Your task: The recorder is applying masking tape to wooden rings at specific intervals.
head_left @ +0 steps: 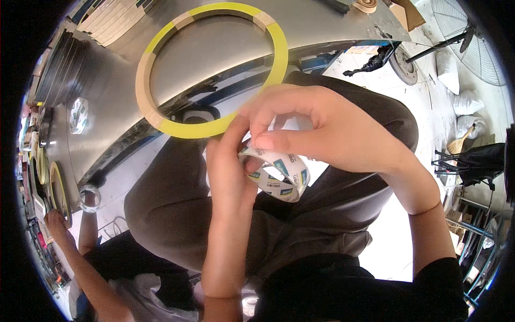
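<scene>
In my left hand is a roll of clear tape with a printed white core, tilted above my lap. Fingers of that hand curl around the roll's left side. My right hand meets it from the right, its thumb and fingers pinched together by the roll's upper rim; what lies between those fingertips is hidden. Just beyond both hands a flat ring, yellow with tan sections, rests on the metal table and overhangs its near edge. The fingertips overlap its lower right part in view; contact with it is unclear.
At the left, another person's hand is by a yellow-edged ring, with a clear tape roll at their other arm. Another tape roll and dark stacked strips lie on the table. A fan stands far right.
</scene>
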Tool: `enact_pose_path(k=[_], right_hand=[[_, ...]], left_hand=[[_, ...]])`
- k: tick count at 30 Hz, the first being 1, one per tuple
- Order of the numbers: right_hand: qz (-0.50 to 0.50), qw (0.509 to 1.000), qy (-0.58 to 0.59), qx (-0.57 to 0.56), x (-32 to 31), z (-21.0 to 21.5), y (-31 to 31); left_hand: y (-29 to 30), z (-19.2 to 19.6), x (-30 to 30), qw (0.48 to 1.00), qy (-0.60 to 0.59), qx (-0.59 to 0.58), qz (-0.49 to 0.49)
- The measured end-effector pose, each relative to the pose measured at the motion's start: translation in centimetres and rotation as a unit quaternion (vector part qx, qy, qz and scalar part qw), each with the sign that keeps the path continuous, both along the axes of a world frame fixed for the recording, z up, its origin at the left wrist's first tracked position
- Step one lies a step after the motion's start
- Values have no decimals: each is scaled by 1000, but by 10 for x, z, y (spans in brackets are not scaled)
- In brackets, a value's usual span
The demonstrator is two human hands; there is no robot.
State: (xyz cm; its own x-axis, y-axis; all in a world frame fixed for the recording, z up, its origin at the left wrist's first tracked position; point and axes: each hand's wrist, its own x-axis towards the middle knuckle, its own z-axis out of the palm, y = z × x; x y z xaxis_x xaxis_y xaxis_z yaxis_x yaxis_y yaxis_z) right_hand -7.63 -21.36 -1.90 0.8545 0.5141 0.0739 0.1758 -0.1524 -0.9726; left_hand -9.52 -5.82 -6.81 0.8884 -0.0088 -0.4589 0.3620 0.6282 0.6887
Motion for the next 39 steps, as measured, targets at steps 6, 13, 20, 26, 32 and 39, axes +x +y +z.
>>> enact_pose_path(k=[6, 13, 20, 26, 32, 39], right_hand=[[-36, 992, -28, 118, -32, -12, 10], [-128, 979, -126, 96, -41, -21, 8], [-157, 924, -302, -172, -30, -46, 3], [-195, 905, -346, -153, -29, -50, 12], [-201, 884, -395, -146, -24, -53, 10], [-240, 876, -405, -108, -10, -43, 21]], left_hand=[[1, 0, -1, 999, -7, 31, -10], [4, -5, 5, 999, -20, 18, -24], [1, -6, 5, 998, -51, -13, -21], [6, -10, 7, 999, -40, -21, -16], [6, -5, 5, 999, -31, -7, -4], [4, -7, 6, 1000, -27, 11, 0]])
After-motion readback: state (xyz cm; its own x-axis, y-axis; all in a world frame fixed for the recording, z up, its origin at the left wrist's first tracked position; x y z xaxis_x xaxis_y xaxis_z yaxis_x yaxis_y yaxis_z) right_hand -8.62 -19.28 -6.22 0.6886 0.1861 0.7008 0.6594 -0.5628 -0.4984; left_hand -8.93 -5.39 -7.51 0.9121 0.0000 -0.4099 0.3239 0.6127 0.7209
